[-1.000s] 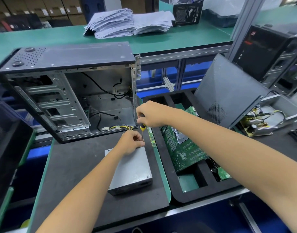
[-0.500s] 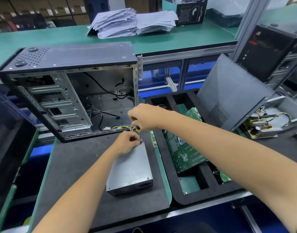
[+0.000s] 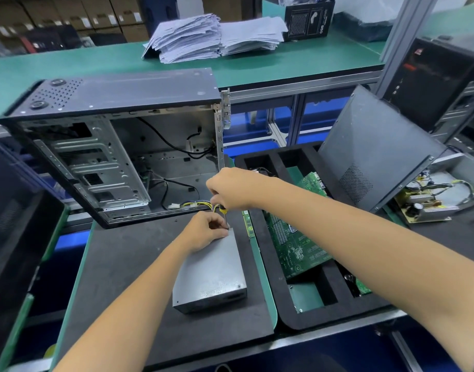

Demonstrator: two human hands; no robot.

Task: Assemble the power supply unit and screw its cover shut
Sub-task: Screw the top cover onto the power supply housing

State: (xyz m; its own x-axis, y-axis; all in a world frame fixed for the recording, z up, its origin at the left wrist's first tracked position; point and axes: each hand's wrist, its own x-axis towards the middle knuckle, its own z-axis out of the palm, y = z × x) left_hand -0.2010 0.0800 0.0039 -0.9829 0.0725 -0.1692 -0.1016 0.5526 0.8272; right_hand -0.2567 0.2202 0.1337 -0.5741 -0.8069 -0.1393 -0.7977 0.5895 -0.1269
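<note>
A grey metal power supply unit (image 3: 211, 275) lies closed on the black mat, its yellow and black wires (image 3: 201, 204) leading off its far end. My right hand (image 3: 230, 187) grips a yellow-handled screwdriver (image 3: 224, 214), held upright with its tip at the unit's far right corner. My left hand (image 3: 206, 232) rests on that same corner, fingers curled and pinched around the screwdriver's shaft near the tip. The screw itself is hidden by my fingers.
An open black computer case (image 3: 118, 146) stands just behind the unit. To the right, a black foam tray (image 3: 324, 312) holds a green motherboard (image 3: 292, 237). A black side panel (image 3: 375, 151) leans over another opened power supply (image 3: 423, 202). Paper stacks (image 3: 214, 38) sit on the far green bench.
Both hands have stayed at the unit's far right corner with the screwdriver upright; the right hand has shifted slightly on the handle. The view has drifted a little.
</note>
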